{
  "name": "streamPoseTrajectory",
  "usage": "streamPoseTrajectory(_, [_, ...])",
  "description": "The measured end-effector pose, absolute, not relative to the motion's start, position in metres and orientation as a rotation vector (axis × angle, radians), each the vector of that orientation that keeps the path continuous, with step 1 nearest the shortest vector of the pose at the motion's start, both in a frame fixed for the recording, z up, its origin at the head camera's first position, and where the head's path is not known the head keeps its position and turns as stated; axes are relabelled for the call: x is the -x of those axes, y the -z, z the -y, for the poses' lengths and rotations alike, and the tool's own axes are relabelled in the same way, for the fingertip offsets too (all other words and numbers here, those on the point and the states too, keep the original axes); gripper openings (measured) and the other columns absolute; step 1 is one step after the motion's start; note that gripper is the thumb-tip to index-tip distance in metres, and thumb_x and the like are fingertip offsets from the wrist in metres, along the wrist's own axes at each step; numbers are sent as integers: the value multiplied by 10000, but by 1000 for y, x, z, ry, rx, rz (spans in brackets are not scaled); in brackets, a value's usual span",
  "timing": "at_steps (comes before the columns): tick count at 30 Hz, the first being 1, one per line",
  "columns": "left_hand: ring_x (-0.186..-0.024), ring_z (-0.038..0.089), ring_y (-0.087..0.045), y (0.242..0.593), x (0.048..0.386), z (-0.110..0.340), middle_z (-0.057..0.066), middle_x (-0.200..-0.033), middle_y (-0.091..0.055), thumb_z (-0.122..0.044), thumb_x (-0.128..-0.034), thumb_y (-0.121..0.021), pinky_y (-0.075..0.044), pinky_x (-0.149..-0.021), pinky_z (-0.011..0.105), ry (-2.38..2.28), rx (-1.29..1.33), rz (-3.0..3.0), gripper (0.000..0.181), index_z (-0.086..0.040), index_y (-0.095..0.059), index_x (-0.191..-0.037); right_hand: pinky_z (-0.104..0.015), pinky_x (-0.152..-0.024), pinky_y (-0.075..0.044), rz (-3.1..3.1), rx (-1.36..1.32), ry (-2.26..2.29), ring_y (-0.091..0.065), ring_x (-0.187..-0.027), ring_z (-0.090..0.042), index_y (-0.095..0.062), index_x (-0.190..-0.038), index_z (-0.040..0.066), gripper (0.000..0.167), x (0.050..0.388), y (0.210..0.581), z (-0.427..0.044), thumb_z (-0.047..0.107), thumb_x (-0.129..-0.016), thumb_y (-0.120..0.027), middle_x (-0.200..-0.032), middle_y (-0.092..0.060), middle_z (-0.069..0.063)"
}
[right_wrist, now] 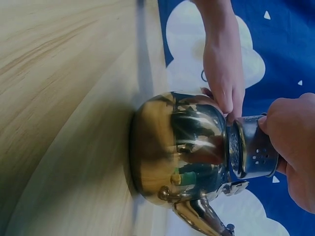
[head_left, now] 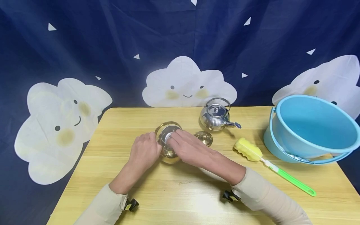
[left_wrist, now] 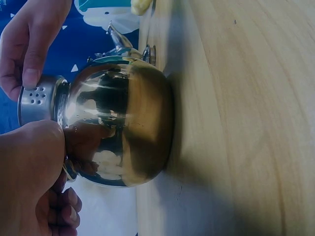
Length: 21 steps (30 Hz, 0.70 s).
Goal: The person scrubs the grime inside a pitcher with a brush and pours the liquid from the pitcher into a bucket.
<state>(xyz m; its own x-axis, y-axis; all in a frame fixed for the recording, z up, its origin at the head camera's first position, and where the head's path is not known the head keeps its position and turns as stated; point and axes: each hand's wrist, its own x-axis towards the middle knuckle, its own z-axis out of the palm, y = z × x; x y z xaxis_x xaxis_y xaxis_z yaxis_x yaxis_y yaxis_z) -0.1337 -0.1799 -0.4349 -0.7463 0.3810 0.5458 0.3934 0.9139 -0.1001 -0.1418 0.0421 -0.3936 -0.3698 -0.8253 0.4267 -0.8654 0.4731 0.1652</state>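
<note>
A shiny gold teapot (head_left: pixel 169 157) (left_wrist: pixel 123 123) (right_wrist: pixel 172 142) stands upright on the table. My left hand (head_left: pixel 145 150) (left_wrist: pixel 37 177) (right_wrist: pixel 225 73) is at its rim side, with fingers curled round the raised handle. Between the thumb and fingers of my right hand (head_left: pixel 191 149) (left_wrist: pixel 32 44) (right_wrist: pixel 295 142) is a perforated steel strainer (head_left: pixel 166 134) (left_wrist: pixel 37 104) (right_wrist: pixel 257 156), at the pot's mouth and mostly above it. The gold lid (head_left: pixel 206 138) lies just right of the pot, partly behind my right forearm.
A silver kettle (head_left: pixel 214 120) with its lid on stands at the back. To the right lie a yellow sponge brush (head_left: pixel 247 149) with a green handle and a large blue bucket (head_left: pixel 284 134) stands beside it. A dark cloud-patterned curtain (head_left: pixel 121 40) hangs behind the table (head_left: pixel 180 193).
</note>
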Motion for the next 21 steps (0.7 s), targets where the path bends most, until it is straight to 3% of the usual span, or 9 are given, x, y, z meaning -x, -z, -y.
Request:
streamPoseTrajectory(11, [-535, 207, -383, 433, 133, 180, 34, -612, -395, -164, -883, -487, -375, -532, 341, 19, 535, 2568, 178, -42, -486, -754, -275, -809, -483, 2236, -1404, -140, -530, -908, -165, -626, -1138, 26, 293, 139, 390, -45, -62, -868, -553, -1012, -602, -27])
streamPoseTrajectory(21, [-543, 210, -392, 433, 133, 180, 40, -622, -408, -182, -880, -481, -374, -531, 338, -9, 530, 2599, 186, -46, -489, -754, -273, -787, -438, 2297, -1401, -205, -478, -886, -157, -605, -1115, 58, 191, 135, 384, -50, 55, -965, -486, -981, -560, 1])
